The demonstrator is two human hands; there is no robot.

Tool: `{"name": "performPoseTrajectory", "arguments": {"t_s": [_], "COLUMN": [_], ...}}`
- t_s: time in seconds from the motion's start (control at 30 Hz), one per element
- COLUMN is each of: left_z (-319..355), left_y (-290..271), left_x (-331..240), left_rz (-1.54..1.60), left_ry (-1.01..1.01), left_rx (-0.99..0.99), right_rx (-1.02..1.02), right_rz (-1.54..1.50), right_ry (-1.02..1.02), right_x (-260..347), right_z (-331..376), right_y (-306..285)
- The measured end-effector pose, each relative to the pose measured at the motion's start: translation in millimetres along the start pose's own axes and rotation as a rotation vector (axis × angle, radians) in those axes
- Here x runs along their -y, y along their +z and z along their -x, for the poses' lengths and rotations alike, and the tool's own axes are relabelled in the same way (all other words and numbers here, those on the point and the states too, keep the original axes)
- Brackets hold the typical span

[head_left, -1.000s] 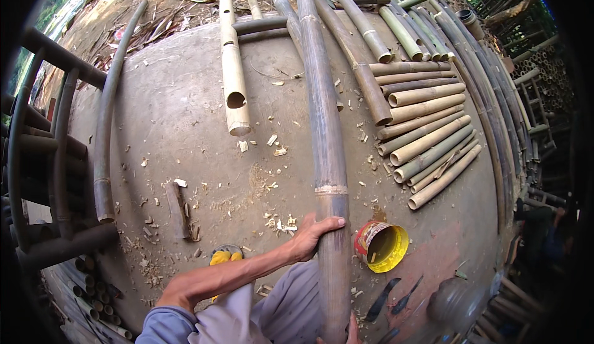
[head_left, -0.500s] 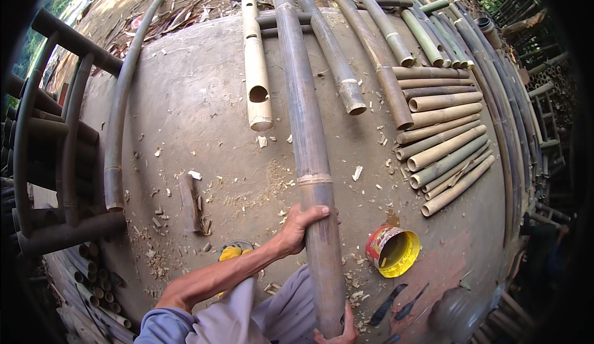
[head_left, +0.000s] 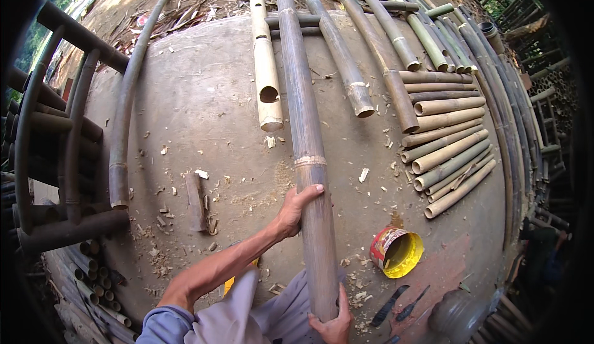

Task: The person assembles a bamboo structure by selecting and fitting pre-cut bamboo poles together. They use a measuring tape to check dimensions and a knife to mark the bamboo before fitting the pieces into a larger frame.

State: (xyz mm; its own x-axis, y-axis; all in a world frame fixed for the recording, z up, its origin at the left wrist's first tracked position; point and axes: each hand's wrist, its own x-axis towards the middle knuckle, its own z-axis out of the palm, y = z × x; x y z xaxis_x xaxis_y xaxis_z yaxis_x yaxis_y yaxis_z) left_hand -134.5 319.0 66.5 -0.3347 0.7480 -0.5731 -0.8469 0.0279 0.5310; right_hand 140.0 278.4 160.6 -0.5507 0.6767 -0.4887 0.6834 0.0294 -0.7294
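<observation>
Your pole (head_left: 305, 127) runs from above your lap (head_left: 281, 301) out past the top of view. Your left hand (head_left: 293, 213) has its grip wrapped round it, thumb on top; your right hand (head_left: 335, 325) clasps the near end. If the left grip loosens, the pole could roll or swing right, knocking the bucket (head_left: 381, 244). A cut edge could scrape your right palm.

Held bamboo pole (head_left: 307, 133): far end cut off above.

Soft daylight, brightest toward the top; edges bent, blackened
</observation>
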Motion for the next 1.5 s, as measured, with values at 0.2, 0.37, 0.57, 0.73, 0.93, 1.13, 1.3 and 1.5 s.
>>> {"name": "performPoseTrajectory", "arguments": {"t_s": [0.2, 0.37, 0.57, 0.73, 0.93, 1.13, 1.3, 1.5], "left_z": [-9.6, 4.1, 34.0, 65.0, 114.6, 167.4, 189.5, 188.8], "left_y": [-19.8, -55.8, -95.4, -128.0, -187.4, -232.3, -262.3, -236.6], "left_x": [-2.7, -1.7, -2.3, -10.7, -40.9, -60.6, -88.4, -108.1], "left_rz": [-0.038, -0.042, -0.122, -0.140, -0.149, -0.195, -0.547, -1.110], "left_ry": [0.152, 0.147, 0.118, 0.185, 0.400, 0.535, 0.752, 0.609], "left_rx": [-0.179, -0.222, -0.383, -0.518, -0.740, -0.998, -1.303, -1.457], "right_rx": [-0.002, -0.020, -0.036, -0.105, 0.057, -0.200, -0.482, -0.546], "right_rz": [-0.028, -0.158, -0.041, 0.111, -0.463, -0.492, -0.113, -0.065], "right_ry": [-0.041, -0.162, -0.273, -0.325, -0.219, -0.161, -0.465, -0.325], "right_x": [13.7, 51.6, 120.8, 156.6, 155.3, 160.6, 143.7, 160.5], "right_z": [-68.8, -149.8, -262.2, -338.1, -422.0, -424.2, -448.9, -493.8], "right_y": [16.5, 24.4, 16.1, 7.4, 1.0, 12.4, 24.9, 8.6]}}
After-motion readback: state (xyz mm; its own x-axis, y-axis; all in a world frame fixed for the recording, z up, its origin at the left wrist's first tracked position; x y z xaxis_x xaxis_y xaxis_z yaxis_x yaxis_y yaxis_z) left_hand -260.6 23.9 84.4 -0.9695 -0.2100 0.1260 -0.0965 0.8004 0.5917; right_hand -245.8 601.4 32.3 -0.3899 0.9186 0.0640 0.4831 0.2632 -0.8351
